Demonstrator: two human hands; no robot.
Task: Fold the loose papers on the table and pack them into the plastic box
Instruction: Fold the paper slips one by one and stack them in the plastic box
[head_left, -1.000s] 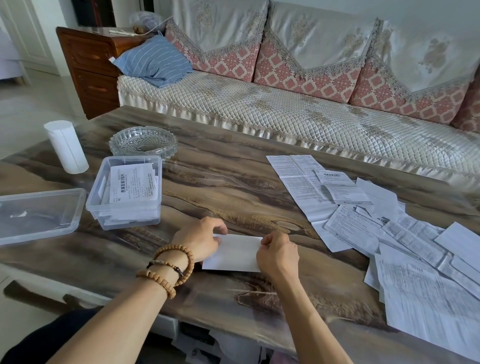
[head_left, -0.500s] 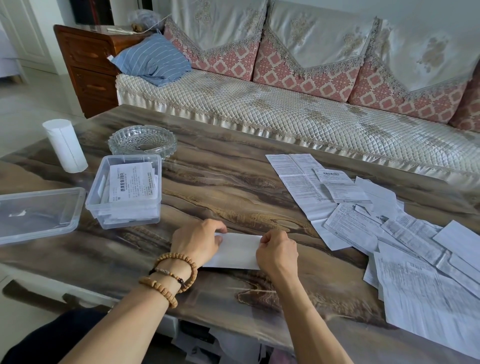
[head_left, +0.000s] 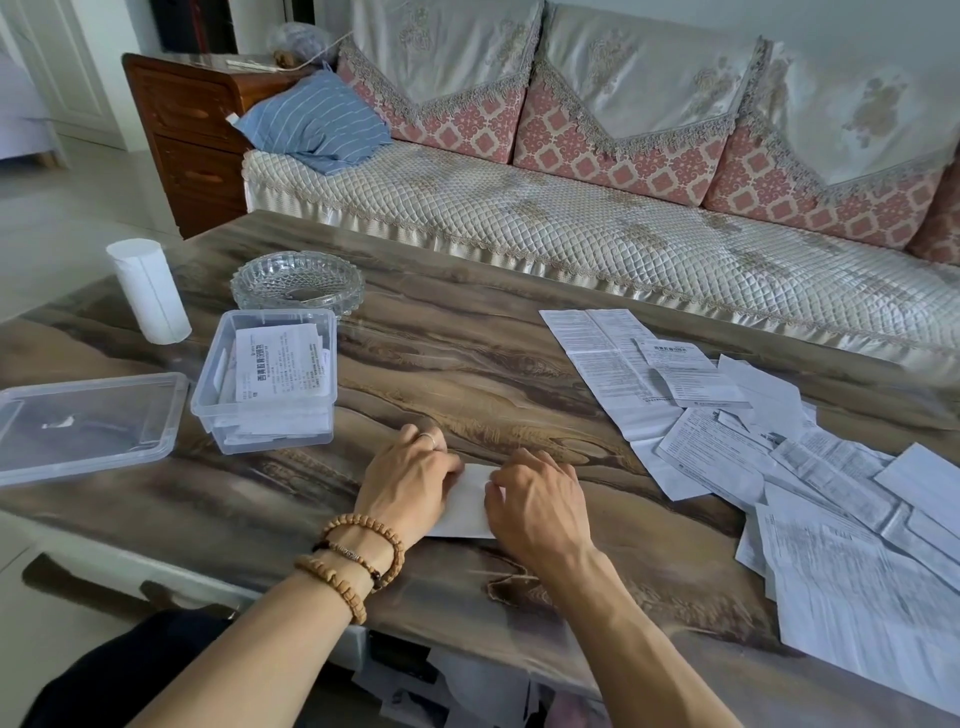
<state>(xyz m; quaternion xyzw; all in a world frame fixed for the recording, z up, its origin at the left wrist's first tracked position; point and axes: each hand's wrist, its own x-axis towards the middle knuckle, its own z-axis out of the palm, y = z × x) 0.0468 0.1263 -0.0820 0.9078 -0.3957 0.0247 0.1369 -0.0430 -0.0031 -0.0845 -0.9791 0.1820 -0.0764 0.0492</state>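
The step in hand looked like folding: one small white paper (head_left: 467, 501) lay on the near middle of the tabletop (head_left: 467, 364), already reduced to a narrow piece, with both hands on it. The left hand (head_left: 408, 480) covered its left part, fingers bent down onto the sheet, a ring showing on one finger and bead bracelets (head_left: 353, 558) on the wrist. The right hand (head_left: 537, 499) covered its right part, fingers curled with the tips at the paper's far edge. Whether the tips pinched that edge or only pressed it flat could not be told; neither hand was spread wide.

The box (head_left: 267, 379) stood to the left, just beyond the hands, open and already holding folded sheets with a printed one on top. Its lid (head_left: 83, 426) lay further left, apart from it. The loose papers (head_left: 769, 457) were spread over the right side, overlapping one another, so much folding remained.

The next move probably called for pressing the crease firm, then lifting the folded piece left and laying it flat in the box.
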